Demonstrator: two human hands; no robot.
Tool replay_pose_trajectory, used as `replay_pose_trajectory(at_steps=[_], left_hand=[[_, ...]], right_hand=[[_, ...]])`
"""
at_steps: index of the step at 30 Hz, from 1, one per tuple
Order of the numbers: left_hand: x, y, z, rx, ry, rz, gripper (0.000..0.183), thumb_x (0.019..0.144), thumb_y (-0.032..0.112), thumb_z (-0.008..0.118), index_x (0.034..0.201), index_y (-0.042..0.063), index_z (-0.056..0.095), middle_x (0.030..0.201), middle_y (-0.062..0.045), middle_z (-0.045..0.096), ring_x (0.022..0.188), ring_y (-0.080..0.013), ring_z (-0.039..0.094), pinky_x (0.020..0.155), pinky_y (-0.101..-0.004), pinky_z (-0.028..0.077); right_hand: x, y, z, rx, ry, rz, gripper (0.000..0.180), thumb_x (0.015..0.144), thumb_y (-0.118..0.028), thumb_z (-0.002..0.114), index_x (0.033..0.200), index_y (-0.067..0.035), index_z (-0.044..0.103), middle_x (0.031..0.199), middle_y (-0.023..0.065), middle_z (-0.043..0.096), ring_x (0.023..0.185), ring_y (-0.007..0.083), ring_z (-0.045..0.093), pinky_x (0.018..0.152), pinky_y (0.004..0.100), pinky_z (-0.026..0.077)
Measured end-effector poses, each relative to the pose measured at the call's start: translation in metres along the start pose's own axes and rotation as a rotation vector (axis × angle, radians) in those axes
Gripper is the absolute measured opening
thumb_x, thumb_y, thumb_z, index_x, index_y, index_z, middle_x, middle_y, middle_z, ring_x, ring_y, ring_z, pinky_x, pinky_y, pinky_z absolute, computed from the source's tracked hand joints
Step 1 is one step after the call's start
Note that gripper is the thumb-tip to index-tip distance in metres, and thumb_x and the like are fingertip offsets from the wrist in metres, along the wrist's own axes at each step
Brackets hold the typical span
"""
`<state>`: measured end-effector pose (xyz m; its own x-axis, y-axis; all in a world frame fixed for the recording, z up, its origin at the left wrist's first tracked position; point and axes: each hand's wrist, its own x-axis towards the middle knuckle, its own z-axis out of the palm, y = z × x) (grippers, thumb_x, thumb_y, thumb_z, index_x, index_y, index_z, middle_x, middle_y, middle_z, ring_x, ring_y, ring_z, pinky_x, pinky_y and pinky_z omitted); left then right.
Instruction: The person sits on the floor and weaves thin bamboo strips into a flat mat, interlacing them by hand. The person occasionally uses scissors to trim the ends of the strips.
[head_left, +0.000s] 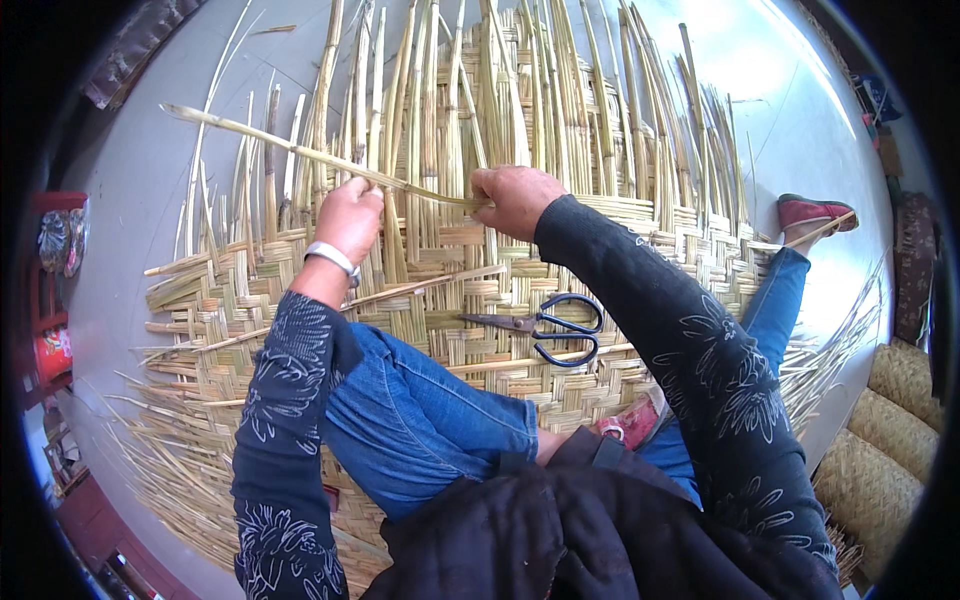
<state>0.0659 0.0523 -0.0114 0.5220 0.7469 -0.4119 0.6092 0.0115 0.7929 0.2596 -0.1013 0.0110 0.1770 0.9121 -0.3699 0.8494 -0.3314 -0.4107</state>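
Note:
A long split reed strip (300, 150) slants across the upright reeds, its free end out to the upper left. My right hand (517, 199) pinches its other end between thumb and fingers. My left hand (349, 217), with a pale bracelet at the wrist, is curled right at the strip's lower side; its fingertips are hidden, so what it grips is unclear. Beneath both hands spreads a woven reed mat (540, 285), with unwoven upright reeds (427, 112) reaching away from me. Black-handled scissors (547, 324) lie on the weave, blades pointing left.
My legs in blue jeans (442, 420) rest on the mat, one stretched right to a red shoe (814, 214). Loose reed ends (172, 457) fringe the lower left. Woven rolls (870, 476) stand at the lower right. Red furniture (56, 300) is at the left, on the grey floor (112, 247).

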Motion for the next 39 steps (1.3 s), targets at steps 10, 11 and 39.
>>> replay_pose_trajectory(at_steps=[10,11,39], left_hand=[[0.036,0.022,-0.004,0.028,-0.146,-0.043,0.041,0.077,0.031,0.082,0.098,-0.001,0.068,0.081,-0.008,0.068,0.072,-0.0151,0.063,0.067,-0.0331,0.050],[0.036,0.021,-0.001,-0.030,-0.140,-0.008,0.042,0.078,0.033,0.082,0.099,-0.001,0.066,0.084,-0.008,0.068,0.075,-0.0151,0.063,0.069,-0.0330,0.051],[0.048,0.073,0.022,-0.522,-0.694,-0.239,0.043,0.093,0.033,0.067,0.121,0.002,0.058,0.106,-0.012,0.069,0.093,-0.0189,0.069,0.077,-0.0332,0.060]], right_hand=[[-0.024,0.006,0.017,0.251,0.426,-0.003,0.019,0.085,-0.024,0.067,0.087,-0.005,0.066,0.078,0.0130,0.062,0.072,0.0317,0.063,0.067,0.0411,0.051],[-0.024,0.007,0.018,0.307,0.433,0.007,0.018,0.085,-0.023,0.068,0.087,-0.005,0.066,0.077,0.0129,0.062,0.070,0.0314,0.063,0.066,0.0403,0.051],[-0.012,0.004,-0.009,0.366,0.217,0.214,0.029,0.078,-0.022,0.063,0.098,-0.002,0.067,0.085,0.0206,0.069,0.084,0.0343,0.068,0.080,0.0438,0.054]])
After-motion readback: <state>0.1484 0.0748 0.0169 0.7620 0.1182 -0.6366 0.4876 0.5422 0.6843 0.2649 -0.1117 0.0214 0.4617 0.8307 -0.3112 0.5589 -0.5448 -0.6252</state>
